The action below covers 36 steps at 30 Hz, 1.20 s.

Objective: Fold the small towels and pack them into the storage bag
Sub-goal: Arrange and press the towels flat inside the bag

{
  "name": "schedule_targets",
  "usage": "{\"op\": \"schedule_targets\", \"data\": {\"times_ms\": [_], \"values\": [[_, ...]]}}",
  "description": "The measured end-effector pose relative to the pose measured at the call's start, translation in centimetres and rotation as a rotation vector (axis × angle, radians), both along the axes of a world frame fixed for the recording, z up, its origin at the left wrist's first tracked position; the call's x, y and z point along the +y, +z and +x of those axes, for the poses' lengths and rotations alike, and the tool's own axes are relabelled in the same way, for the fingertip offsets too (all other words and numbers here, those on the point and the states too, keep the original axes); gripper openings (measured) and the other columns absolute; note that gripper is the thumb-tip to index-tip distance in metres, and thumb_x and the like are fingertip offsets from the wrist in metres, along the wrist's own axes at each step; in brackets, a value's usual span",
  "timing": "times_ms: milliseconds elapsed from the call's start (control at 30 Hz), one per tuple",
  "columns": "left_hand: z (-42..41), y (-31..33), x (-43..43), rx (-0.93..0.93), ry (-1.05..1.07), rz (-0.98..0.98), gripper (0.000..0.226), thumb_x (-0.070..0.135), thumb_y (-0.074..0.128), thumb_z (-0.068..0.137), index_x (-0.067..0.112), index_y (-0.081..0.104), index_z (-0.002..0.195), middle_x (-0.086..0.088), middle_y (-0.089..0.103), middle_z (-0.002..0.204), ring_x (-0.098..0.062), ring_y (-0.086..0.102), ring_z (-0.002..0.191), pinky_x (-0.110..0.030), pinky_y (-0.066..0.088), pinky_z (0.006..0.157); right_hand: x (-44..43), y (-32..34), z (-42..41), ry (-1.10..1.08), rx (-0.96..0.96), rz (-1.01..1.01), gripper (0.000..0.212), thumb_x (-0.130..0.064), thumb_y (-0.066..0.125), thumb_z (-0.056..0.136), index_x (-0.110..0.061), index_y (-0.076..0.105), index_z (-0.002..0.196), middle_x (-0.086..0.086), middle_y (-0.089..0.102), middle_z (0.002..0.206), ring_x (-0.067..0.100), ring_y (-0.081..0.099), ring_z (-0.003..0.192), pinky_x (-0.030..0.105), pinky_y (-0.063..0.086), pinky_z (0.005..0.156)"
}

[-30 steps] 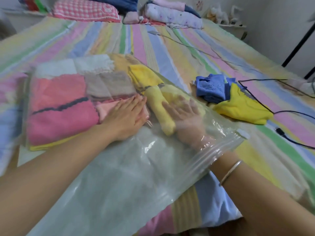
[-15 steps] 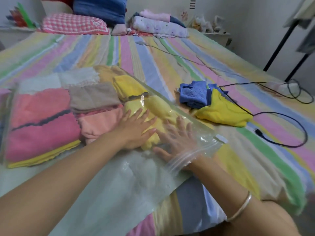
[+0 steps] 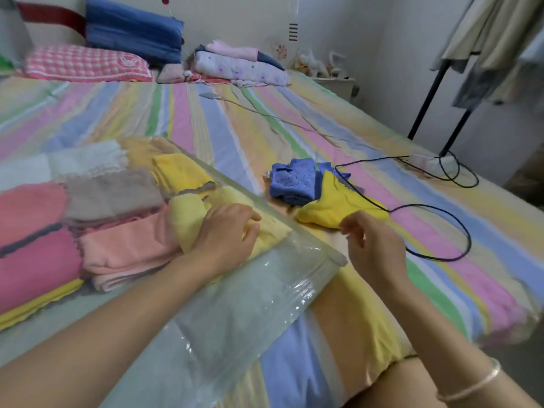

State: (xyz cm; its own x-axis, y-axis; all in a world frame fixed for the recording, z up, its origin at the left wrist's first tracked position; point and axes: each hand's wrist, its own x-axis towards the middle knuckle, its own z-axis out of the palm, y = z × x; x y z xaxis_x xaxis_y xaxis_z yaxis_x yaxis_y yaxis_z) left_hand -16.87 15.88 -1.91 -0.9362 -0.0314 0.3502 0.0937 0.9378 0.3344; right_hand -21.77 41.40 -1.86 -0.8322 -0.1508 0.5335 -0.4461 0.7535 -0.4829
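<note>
The storage bag [image 3: 235,313] lies on the bed [image 3: 294,134], folded towels [image 3: 117,198] inside. My left hand [image 3: 226,231] presses on the bag over a pale yellow towel [image 3: 188,213], fingers bent. My right hand [image 3: 374,248] hovers right of the bag, loosely curled, empty.

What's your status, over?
Left hand rests on pale yellow towel in storage bag. Right hand empty, beside bag. Blue towel, yellow towel unpacked; black cable crosses the yellow.
</note>
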Motion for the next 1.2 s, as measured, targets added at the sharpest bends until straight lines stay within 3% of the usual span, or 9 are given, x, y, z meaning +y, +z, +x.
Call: {"op": "schedule_targets", "data": {"times_ms": [100, 233, 300, 400, 533, 667, 867, 1000, 1200], "values": [[-0.4, -0.5, 1.6, 0.022, -0.075, -0.014, 0.036, 0.036, 0.043, 0.083, 0.02, 0.067, 0.104, 0.002, 0.067, 0.11, -0.022, 0.058, 0.107, -0.036, 0.034, 0.103, -1.9, -0.2, -3.5, 0.053, 0.025, 0.341, 0.053, -0.002, 0.049, 0.079, -0.027, 0.054, 0.125, -0.004, 0.056, 0.126, 0.023, 0.055, 0.108, 0.034, 0.048, 0.066], [-0.6, -0.9, 1.8, 0.026, -0.087, 0.043, 0.036, 0.034, 0.044, 0.082, 0.021, 0.066, 0.106, 0.003, 0.065, 0.116, -0.019, 0.057, 0.111, -0.033, 0.029, 0.107, -4.3, 0.0, -7.0, 0.184, 0.024, 0.862, 0.071, -0.006, 0.043, 0.088, -0.027, 0.018, 0.151, -0.005, 0.023, 0.158, 0.022, 0.016, 0.146, 0.037, 0.027, 0.112], [-0.5, -1.0, 1.4, 0.023, -0.09, 0.078, 0.035, 0.032, 0.045, 0.082, 0.022, 0.067, 0.107, 0.004, 0.065, 0.117, -0.019, 0.057, 0.111, -0.03, 0.033, 0.101, -4.7, -0.1, -7.9, 0.15, 0.029, 1.021, 0.061, -0.013, 0.044, 0.093, -0.021, 0.023, 0.149, 0.0, 0.034, 0.152, 0.025, 0.018, 0.144, 0.038, 0.018, 0.117], [-0.2, -1.2, 0.5, 0.007, -0.092, 0.13, 0.034, 0.03, 0.046, 0.081, 0.023, 0.066, 0.107, 0.007, 0.063, 0.118, -0.016, 0.056, 0.113, -0.031, 0.04, 0.099, -4.5, 0.0, -8.5, 0.051, 0.165, 1.097, 0.028, -0.013, 0.052, 0.088, -0.015, 0.051, 0.116, 0.005, 0.06, 0.111, 0.028, 0.047, 0.113, 0.036, 0.032, 0.103], [0.3, -0.8, 0.2, -0.007, -0.092, 0.183, 0.036, 0.029, 0.047, 0.08, 0.025, 0.065, 0.11, 0.009, 0.062, 0.119, -0.012, 0.054, 0.114, -0.027, 0.04, 0.098, -4.2, 1.4, -8.4, 0.105, 0.301, 0.726, 0.01, -0.012, 0.061, 0.075, -0.013, 0.054, 0.069, 0.006, 0.058, 0.065, 0.028, 0.051, 0.073, 0.032, 0.036, 0.077], [0.6, 0.5, 0.8, -0.023, -0.091, 0.311, 0.049, 0.035, 0.06, 0.08, 0.025, 0.054, 0.127, 0.009, 0.058, 0.126, -0.01, 0.053, 0.119, -0.025, 0.041, 0.099, -5.4, 5.1, -4.9, 0.264, 0.315, 0.285, 0.009, -0.009, 0.062, 0.076, -0.007, 0.053, 0.079, 0.006, 0.057, 0.075, 0.03, 0.053, 0.08, 0.038, 0.048, 0.07], [2.7, 3.5, -0.2, -0.234, 0.035, 1.111, 0.137, 0.066, 0.085, 0.034, 0.033, 0.018, 0.149, 0.005, 0.051, 0.138, -0.011, 0.054, 0.121, -0.038, 0.047, 0.101, -8.7, 11.0, 0.8, 0.446, 0.07, -0.219, 0.019, -0.021, 0.066, 0.088, -0.012, 0.056, 0.102, -0.006, 0.061, 0.086, 0.012, 0.05, 0.077, 0.028, 0.041, 0.065], [5.8, 4.9, -3.1, -0.397, -0.06, 1.532, 0.1, 0.059, 0.09, 0.034, 0.02, 0.061, 0.121, -0.004, 0.07, 0.115, -0.02, 0.065, 0.103, -0.044, 0.049, 0.096, -11.6, 13.0, 3.7, 0.519, -0.12, -0.439, 0.021, -0.025, 0.067, 0.089, -0.016, 0.06, 0.106, -0.004, 0.064, 0.093, 0.007, 0.056, 0.083, 0.023, 0.046, 0.069], [10.3, 5.4, -6.2, -0.315, -0.118, 1.65, 0.108, 0.055, 0.093, 0.031, 0.015, 0.058, 0.125, -0.007, 0.07, 0.117, -0.02, 0.07, 0.101, -0.034, 0.059, 0.076, -15.2, 13.1, 6.4, 0.584, -0.51, -0.631, 0.006, -0.036, 0.068, 0.086, -0.031, 0.066, 0.086, -0.011, 0.069, 0.085, 0.004, 0.065, 0.08, 0.03, 0.055, 0.079]]}}
